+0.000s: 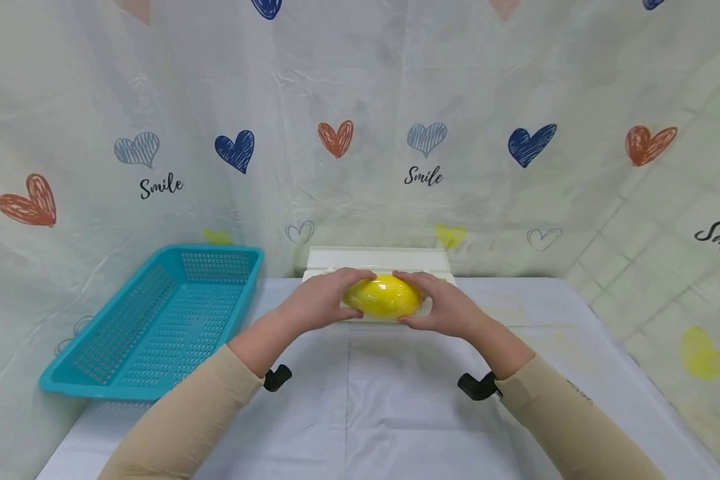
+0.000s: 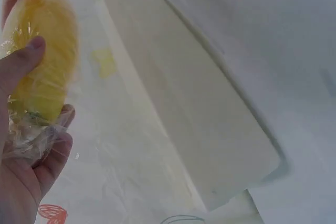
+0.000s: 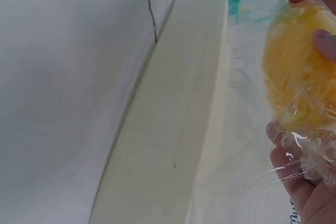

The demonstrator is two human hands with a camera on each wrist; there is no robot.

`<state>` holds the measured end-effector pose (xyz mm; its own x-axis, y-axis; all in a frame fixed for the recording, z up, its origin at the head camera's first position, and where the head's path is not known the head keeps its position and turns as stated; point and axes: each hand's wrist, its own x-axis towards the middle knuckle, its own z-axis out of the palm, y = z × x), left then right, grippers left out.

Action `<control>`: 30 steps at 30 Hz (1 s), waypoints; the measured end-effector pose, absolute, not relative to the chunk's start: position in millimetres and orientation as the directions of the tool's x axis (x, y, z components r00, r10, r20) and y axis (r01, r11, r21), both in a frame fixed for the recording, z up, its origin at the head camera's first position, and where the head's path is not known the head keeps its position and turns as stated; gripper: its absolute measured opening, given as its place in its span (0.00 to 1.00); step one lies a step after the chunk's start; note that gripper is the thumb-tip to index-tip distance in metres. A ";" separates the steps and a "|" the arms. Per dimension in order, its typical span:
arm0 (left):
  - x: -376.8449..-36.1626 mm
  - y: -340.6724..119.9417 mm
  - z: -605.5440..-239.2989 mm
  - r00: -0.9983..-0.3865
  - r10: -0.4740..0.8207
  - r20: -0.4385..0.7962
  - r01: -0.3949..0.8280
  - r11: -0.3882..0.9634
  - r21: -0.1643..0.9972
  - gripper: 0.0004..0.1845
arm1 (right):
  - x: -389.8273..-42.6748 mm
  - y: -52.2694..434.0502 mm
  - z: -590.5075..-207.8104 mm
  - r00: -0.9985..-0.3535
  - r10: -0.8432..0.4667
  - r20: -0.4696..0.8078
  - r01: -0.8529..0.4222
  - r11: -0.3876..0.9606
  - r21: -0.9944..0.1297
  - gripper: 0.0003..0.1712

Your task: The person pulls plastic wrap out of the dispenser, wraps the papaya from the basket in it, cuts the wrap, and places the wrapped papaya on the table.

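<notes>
Film [image 3: 317,155]: clear, crinkled | yellow object [image 1: 385,297]: oval | left fingers [image 1: 355,274], right fingers [image 1: 413,277]: gripping it

Tablecloth [image 1: 390,420]: white, lightly creased.
Basket [image 1: 177,327]: turquoise, with mesh sides, at the tablecloth's left edge.
Backdrop [image 1: 366,73]: whitish, hanging beyond, printed with red, blue and yellow hearts [image 1: 529,147] and "Smile" lettering [image 1: 423,176] in black script.

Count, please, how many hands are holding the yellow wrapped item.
2. In the head view, the left hand grips the yellow item at its left end, the right hand at its right end.
</notes>
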<state>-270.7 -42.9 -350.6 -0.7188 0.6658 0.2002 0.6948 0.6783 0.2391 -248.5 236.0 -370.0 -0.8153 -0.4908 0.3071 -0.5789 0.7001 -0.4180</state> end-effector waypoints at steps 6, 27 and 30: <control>-279.5 -43.8 -326.4 -0.743 0.639 0.199 0.661 0.657 0.362 0.37 | -255.7 237.1 -345.3 -0.848 -0.443 0.291 -0.530 0.684 -0.502 0.45; -287.8 -47.6 -270.8 -0.708 0.655 0.262 0.700 0.603 0.384 0.36 | -265.4 238.1 -287.3 -0.833 -0.425 0.353 -0.551 0.692 -0.467 0.45; -287.5 -48.9 -267.9 -0.710 0.652 0.265 0.697 0.599 0.394 0.37 | -263.9 237.1 -282.3 -0.838 -0.420 0.349 -0.545 0.690 -0.477 0.46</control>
